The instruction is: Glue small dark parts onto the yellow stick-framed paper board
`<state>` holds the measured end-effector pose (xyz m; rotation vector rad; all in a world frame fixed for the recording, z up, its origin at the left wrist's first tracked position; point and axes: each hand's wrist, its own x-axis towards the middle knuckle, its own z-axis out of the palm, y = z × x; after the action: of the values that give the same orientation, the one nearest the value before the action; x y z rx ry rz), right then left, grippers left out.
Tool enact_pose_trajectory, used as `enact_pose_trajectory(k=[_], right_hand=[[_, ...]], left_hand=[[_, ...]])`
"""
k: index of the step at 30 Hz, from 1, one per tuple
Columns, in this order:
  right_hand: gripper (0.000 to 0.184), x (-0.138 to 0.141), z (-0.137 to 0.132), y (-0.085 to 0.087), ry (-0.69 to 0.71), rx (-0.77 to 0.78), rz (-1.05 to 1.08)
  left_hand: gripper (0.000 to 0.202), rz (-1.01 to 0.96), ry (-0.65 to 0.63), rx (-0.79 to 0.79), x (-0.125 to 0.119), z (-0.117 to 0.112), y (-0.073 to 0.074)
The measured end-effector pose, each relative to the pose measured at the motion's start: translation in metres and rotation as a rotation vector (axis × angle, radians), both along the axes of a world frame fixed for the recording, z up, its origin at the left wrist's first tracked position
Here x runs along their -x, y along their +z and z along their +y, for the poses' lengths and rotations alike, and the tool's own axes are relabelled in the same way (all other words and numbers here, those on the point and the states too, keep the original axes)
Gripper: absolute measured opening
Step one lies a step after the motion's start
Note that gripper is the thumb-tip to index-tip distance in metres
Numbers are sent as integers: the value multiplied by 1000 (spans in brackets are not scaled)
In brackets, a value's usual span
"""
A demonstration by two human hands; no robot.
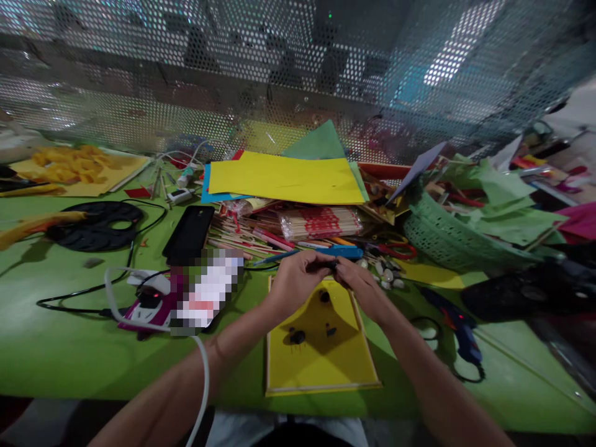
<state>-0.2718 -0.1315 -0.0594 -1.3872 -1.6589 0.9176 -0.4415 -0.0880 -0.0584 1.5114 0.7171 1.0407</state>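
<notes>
My left hand (300, 276) and my right hand (358, 282) meet over the far edge of a yellow board (321, 366). Between their closed fingertips is a small black piece (331, 265), mostly covered, so its kind is unclear. Thin pale sticks edge the board. On its yellow surface lie a round black piece (325, 297), a larger dark lump (297, 336) with a few small marks below it, and a smaller dark bit (330, 330).
Left are a phone (212, 292), a purple power strip (153, 304) with cables and a black palette (100, 225). A glue gun (459, 326) lies right, near a green basket (447, 233). Yellow paper (284, 177), sticks and pebbles (385, 273) lie beyond the board.
</notes>
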Motion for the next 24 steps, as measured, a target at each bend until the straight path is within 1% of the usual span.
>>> enact_pose_trajectory(k=[2, 4, 7, 10, 15, 17, 20, 24], right_hand=[[32, 0, 1, 0, 4, 4, 9], [30, 1, 0, 1, -4, 7, 17], [27, 2, 0, 1, -25, -3, 29], [29, 3, -2, -1, -52, -2, 29], [29, 2, -1, -6, -116, 5, -1], [29, 1, 0, -8, -123, 4, -12], [29, 1, 0, -7, -107, 5, -29], [28, 2, -2, -1, -63, 26, -32]], left_hand=[[22, 25, 16, -49, 1, 0, -1], [22, 32, 27, -58, 1, 0, -3], [23, 3, 18, -2, -1, 1, -4], [23, -22, 5, 36, -1, 1, -3], [23, 49, 44, -110, 1, 0, -4], [24, 59, 50, -137, 2, 0, -6], [24, 52, 52, -108, 1, 0, -7], [22, 7, 25, 1, -1, 0, -4]])
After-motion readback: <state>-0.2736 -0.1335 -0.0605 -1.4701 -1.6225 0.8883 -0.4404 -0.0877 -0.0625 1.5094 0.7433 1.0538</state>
